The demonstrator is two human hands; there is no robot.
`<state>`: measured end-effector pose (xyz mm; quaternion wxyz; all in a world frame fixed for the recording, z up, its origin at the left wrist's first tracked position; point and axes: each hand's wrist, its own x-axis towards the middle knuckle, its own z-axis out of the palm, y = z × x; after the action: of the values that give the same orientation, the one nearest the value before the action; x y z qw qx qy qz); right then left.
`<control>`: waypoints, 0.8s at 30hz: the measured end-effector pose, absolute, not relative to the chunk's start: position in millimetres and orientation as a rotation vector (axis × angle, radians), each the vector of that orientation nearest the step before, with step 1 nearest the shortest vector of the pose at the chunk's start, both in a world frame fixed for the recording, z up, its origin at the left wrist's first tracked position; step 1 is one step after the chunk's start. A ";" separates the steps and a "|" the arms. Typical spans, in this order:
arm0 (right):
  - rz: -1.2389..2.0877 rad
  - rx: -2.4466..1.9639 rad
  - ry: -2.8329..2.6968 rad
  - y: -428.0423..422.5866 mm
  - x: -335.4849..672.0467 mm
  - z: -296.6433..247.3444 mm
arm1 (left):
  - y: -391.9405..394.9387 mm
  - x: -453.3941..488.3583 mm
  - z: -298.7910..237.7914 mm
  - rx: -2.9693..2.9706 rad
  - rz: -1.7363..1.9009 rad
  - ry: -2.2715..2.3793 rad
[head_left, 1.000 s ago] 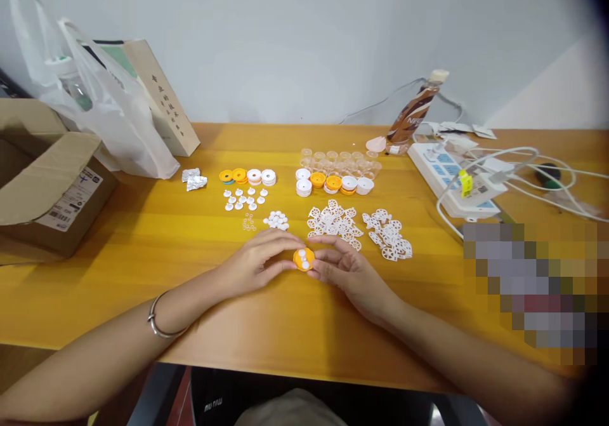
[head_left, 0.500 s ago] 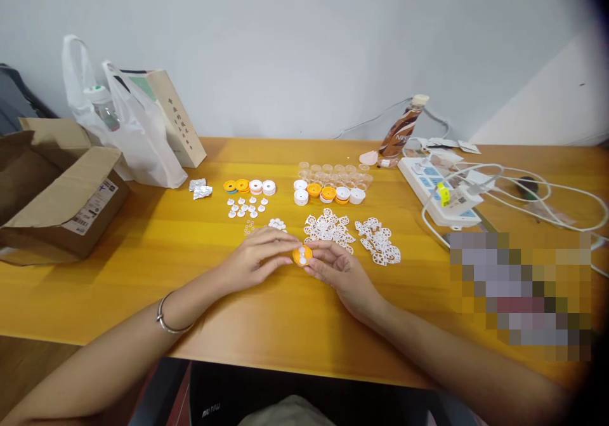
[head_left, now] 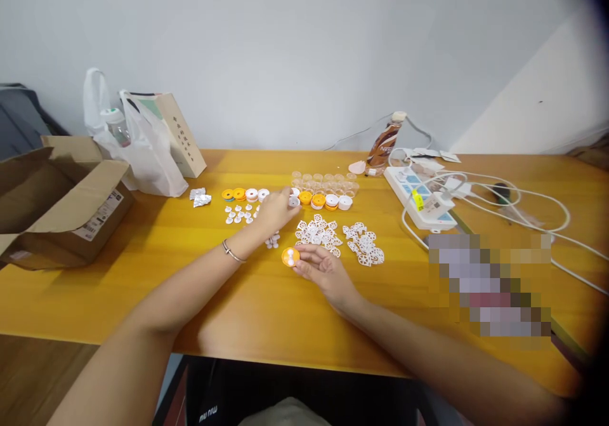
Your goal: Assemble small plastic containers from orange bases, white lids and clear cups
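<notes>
My right hand (head_left: 320, 271) rests on the wooden table (head_left: 143, 267) and holds a small orange disc (head_left: 290, 256) with white pieces set in it. My left hand (head_left: 275, 210), with a silver bracelet on the wrist, is stretched forward over the small parts, its fingertips at a white round cap (head_left: 294, 201) in the row of orange and white caps (head_left: 323, 200). Whether it grips the cap I cannot tell. Small white buttons (head_left: 240, 213) lie left of this hand, white wheel-shaped pieces (head_left: 318, 232) right of it.
An open cardboard box (head_left: 57, 207) stands at the left, with a white plastic bag (head_left: 137, 153) and a paper bag (head_left: 178, 134) behind. A drink bottle (head_left: 383, 143), a power strip (head_left: 419, 200) and white cables (head_left: 514, 197) lie at the right. Clear little cups (head_left: 326, 178) sit behind the caps.
My left hand has let go of the orange disc and reached forward to the row of caps. The right hand keeps the disc. The view has tilted up and shifted.
</notes>
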<state>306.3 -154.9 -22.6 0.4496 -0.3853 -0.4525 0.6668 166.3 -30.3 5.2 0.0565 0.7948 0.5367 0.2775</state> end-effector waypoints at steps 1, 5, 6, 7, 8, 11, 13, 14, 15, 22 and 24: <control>1.646 -0.952 -1.123 -155.0 306.3 -22.3 | -28.9 167.4 3.5 2.407 0.839 1.636; 1.623 -0.944 -1.137 -154.5 307.0 -22.9 | -30.7 163.2 2.9 2.402 0.860 1.606; 1.614 -0.947 -1.140 -154.1 307.4 -23.3 | -33.7 160.3 4.8 2.401 0.872 1.588; 1.605 -0.950 -1.143 -153.7 307.8 -23.7 | -37.9 156.7 7.3 2.400 0.884 1.569; 1.597 -0.953 -1.146 -153.2 308.3 -24.0 | -43.3 152.3 10.1 2.401 0.894 1.555; 1.592 -0.947 -1.163 -152.2 309.0 -24.4 | -64.5 137.0 16.5 2.356 0.938 1.480; 1.598 -0.938 -1.177 -152.0 308.8 -24.3 | -79.5 127.3 16.9 2.239 0.972 1.347; 1.599 -0.936 -1.183 -152.0 308.7 -24.2 | -86.3 123.3 15.8 2.164 0.980 1.271; 1.598 -0.937 -1.188 -152.0 308.5 -24.1 | -92.2 120.0 14.1 2.078 0.993 1.199; 1.535 -0.944 -1.217 -150.3 310.5 -24.1 | -110.0 110.1 5.2 1.695 0.988 0.864; 1.517 -0.946 -1.230 -149.1 312.3 -23.6 | -110.5 108.5 4.4 1.661 0.985 0.835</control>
<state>312.3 -149.1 -23.6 0.4669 -0.3853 -0.5014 0.6181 108.5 -110.5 4.4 0.4960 0.6855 0.3446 0.4066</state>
